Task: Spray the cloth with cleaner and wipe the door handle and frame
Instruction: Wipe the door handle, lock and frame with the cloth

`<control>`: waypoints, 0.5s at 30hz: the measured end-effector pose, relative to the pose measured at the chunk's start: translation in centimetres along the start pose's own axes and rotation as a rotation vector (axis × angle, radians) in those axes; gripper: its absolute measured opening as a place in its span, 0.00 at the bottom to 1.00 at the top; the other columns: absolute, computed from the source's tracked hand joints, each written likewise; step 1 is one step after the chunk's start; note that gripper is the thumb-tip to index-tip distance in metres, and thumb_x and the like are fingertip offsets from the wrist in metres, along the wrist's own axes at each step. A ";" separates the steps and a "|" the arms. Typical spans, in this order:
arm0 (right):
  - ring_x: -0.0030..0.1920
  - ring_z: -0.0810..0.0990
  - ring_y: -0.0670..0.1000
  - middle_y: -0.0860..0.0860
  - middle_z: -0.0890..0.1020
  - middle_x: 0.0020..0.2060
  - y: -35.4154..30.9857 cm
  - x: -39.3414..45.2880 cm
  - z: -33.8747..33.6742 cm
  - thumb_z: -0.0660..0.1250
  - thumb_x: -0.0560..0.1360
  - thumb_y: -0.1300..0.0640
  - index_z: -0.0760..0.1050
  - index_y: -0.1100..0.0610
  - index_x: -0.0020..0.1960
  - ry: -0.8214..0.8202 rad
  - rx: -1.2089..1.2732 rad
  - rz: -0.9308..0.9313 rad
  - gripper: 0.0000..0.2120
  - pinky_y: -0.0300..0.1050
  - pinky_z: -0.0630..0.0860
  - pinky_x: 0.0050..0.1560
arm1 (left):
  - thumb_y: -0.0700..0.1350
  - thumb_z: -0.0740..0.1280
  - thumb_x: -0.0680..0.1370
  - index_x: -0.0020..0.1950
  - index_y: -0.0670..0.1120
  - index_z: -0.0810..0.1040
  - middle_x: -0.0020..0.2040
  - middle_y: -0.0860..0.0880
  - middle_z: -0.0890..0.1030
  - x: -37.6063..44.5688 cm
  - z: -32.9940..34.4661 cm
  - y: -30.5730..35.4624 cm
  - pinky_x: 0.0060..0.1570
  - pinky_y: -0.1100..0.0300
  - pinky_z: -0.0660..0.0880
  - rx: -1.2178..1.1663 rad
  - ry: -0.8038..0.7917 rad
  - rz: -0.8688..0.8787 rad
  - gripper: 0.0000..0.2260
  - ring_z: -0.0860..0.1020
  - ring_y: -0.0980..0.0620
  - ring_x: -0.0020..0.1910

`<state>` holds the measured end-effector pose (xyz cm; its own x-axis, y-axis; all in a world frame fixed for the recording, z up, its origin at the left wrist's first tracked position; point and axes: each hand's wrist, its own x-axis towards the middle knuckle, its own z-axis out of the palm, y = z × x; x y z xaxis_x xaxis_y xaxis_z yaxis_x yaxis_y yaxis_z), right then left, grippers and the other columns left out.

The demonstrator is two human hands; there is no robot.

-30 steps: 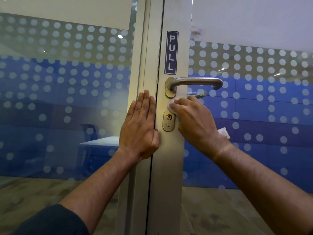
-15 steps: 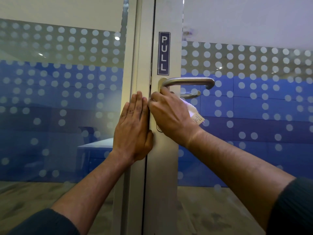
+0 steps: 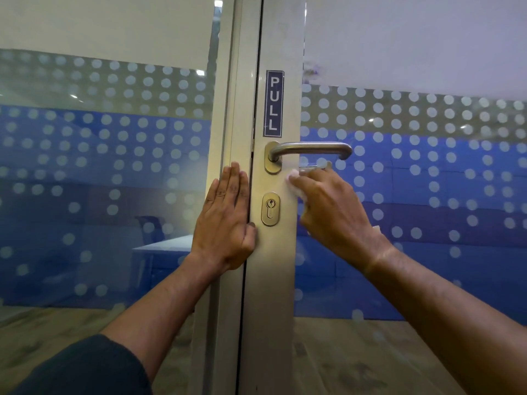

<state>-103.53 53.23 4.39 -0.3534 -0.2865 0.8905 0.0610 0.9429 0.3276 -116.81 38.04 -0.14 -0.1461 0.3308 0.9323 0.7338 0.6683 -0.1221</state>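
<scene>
Office interior, by the look of the fittings: glazed partition (image 3: 108, 166) with bands of frosted dots and blue film, set in a pale metal frame (image 3: 225, 109); door stile (image 3: 273, 280) carrying a blue "PULL" sign (image 3: 273, 103), a brushed steel lever handle (image 3: 310, 148) and a keyed cylinder lock (image 3: 270, 208). Beyond the glass, dimly seen, a white desk (image 3: 165, 245) and what seems a chair back (image 3: 148, 223), with ceiling lights reflected above

The right hand (image 3: 333, 212) slid its cloth (image 3: 296, 183) rightward, uncovering the keyhole (image 3: 270, 208).
</scene>
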 end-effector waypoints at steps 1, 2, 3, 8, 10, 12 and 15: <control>0.53 0.75 0.55 0.58 0.78 0.56 -0.2 -0.1 0.0 0.67 0.74 0.67 0.72 0.60 0.65 0.022 0.017 0.000 0.20 0.45 0.75 0.48 | 0.50 0.58 0.72 0.79 0.42 0.39 0.80 0.42 0.37 0.0 -0.1 0.0 0.78 0.52 0.39 -0.008 -0.004 0.002 0.42 0.35 0.49 0.79; 0.52 0.75 0.56 0.59 0.77 0.55 -0.3 -0.3 0.0 0.69 0.73 0.67 0.71 0.61 0.66 0.037 0.035 0.002 0.22 0.45 0.76 0.46 | 0.51 0.58 0.72 0.79 0.42 0.39 0.80 0.42 0.37 0.0 -0.3 0.0 0.78 0.52 0.38 -0.019 -0.008 0.003 0.42 0.35 0.49 0.79; 0.51 0.76 0.56 0.59 0.76 0.54 -0.4 -0.4 0.0 0.72 0.71 0.66 0.70 0.61 0.67 0.045 0.059 0.007 0.26 0.45 0.76 0.46 | 0.51 0.58 0.72 0.79 0.42 0.38 0.80 0.43 0.37 0.0 -0.4 0.0 0.78 0.52 0.38 -0.027 -0.013 0.003 0.42 0.35 0.49 0.79; 0.50 0.78 0.59 0.63 0.77 0.54 -0.9 -0.8 0.0 0.79 0.65 0.60 0.68 0.61 0.70 0.093 0.177 0.072 0.37 0.52 0.80 0.49 | 0.52 0.59 0.73 0.79 0.43 0.38 0.80 0.43 0.36 -0.1 -0.7 -0.1 0.78 0.54 0.37 -0.041 -0.040 0.020 0.42 0.34 0.50 0.78; 0.49 0.80 0.60 0.64 0.80 0.53 -1.0 -0.9 0.1 0.74 0.71 0.61 0.69 0.63 0.68 0.180 0.185 0.072 0.28 0.53 0.80 0.48 | 0.53 0.58 0.73 0.79 0.43 0.39 0.80 0.43 0.37 0.0 -0.9 -0.3 0.77 0.55 0.37 -0.061 -0.045 0.029 0.42 0.34 0.50 0.78; 0.50 0.81 0.59 0.62 0.81 0.53 -1.0 -1.1 0.1 0.71 0.75 0.59 0.70 0.63 0.68 0.225 0.178 0.101 0.24 0.53 0.80 0.48 | 0.54 0.58 0.74 0.80 0.43 0.39 0.80 0.43 0.38 -0.2 -1.1 -0.3 0.77 0.56 0.38 -0.080 -0.044 0.030 0.41 0.36 0.51 0.78; 0.47 0.81 0.56 0.59 0.82 0.53 -1.1 -1.5 0.2 0.67 0.77 0.56 0.70 0.62 0.68 0.275 0.168 0.130 0.22 0.51 0.80 0.44 | 0.54 0.57 0.75 0.79 0.43 0.39 0.80 0.42 0.40 -0.8 -1.2 -0.3 0.78 0.54 0.40 -0.077 -0.026 0.017 0.40 0.38 0.50 0.79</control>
<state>-103.26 52.61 2.61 -0.0864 -0.1757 0.9806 -0.0735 0.9828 0.1696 -116.14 36.75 -0.49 -0.1493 0.3592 0.9212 0.7849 0.6097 -0.1105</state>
